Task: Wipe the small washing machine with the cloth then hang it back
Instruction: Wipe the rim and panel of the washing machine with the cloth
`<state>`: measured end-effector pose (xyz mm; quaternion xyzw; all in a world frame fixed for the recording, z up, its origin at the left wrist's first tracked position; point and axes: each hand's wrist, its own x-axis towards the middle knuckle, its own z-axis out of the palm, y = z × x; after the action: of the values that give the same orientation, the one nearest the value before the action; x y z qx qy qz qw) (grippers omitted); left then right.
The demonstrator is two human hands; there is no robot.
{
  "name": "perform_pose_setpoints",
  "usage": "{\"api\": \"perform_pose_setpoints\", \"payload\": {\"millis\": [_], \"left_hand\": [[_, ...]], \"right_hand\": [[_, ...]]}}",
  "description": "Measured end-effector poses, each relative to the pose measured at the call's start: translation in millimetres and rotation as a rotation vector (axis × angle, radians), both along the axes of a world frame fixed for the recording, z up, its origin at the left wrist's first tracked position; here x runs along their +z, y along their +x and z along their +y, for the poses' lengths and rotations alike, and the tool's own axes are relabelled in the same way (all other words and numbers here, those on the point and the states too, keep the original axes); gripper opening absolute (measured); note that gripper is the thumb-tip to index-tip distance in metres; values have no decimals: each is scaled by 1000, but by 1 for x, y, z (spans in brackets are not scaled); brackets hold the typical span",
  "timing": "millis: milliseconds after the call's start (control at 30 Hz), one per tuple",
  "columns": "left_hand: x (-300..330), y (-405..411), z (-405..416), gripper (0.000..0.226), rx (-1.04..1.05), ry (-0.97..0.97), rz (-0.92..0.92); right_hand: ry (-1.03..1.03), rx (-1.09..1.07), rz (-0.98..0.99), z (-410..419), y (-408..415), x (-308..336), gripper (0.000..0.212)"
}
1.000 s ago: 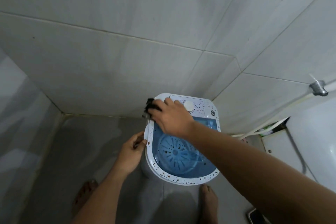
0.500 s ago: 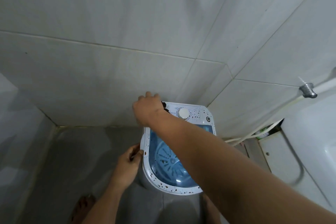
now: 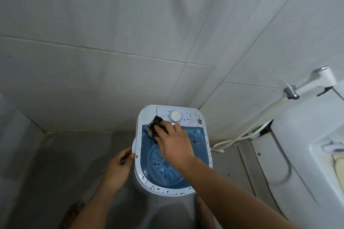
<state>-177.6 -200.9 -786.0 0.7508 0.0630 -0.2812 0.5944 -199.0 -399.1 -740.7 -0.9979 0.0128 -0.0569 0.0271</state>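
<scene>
The small washing machine (image 3: 201,189) stands on the floor in the tiled corner. It is white with brown specks on its rim, a see-through blue lid and a white dial (image 3: 175,116) at the back. A dark cloth (image 3: 156,126) lies pressed on the lid's back left corner, just in front of the dial panel. My right hand (image 3: 175,145) holds it there, fingers closed over it. At the machine's left rim, my left hand (image 3: 119,169) grips the edge and steadies it.
Grey tiled walls (image 3: 111,42) close in behind and to the right. A tap with a white hose (image 3: 290,92) sticks out of the right wall. A white basin (image 3: 316,154) fills the right edge. My bare feet stand on the grey floor (image 3: 65,163).
My right hand has drawn the cloth from the back left corner of the machine's top forward onto the blue lid. The left hand stays on the left rim.
</scene>
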Motion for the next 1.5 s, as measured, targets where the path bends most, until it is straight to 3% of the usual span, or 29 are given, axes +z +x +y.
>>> {"api": "perform_pose_setpoints", "payload": {"millis": [100, 233, 367, 567, 700, 833, 1100, 1333, 1500], "left_hand": [[3, -2, -2, 27, 5, 3, -8], [6, -5, -6, 28, 21, 27, -29], [2, -3, -4, 35, -10, 82, 4], [3, -3, -5, 24, 26, 52, 66], [3, -5, -6, 28, 66, -5, 120], [2, -5, -5, 25, 76, -27, 124], [7, -5, -6, 22, 72, -12, 115], [-2, -3, -4, 29, 64, -9, 118], [-1, -4, -6, 25, 69, -21, 131]], "right_hand": [[21, 22, -16, -25, -42, -3, 42], [4, -188, -60, -78, -57, 0, 45], [-37, -279, -33, -105, -9, 8, 40], [169, -469, -33, -91, 45, 17, 37], [143, -394, -110, -72, -3, 4, 33], [8, -242, -46, -82, -17, 3, 32], [77, -424, 39, -91, 62, 23, 33], [44, -235, -85, -102, 1, 1, 41], [140, -494, -79, -108, 22, 6, 36]]}}
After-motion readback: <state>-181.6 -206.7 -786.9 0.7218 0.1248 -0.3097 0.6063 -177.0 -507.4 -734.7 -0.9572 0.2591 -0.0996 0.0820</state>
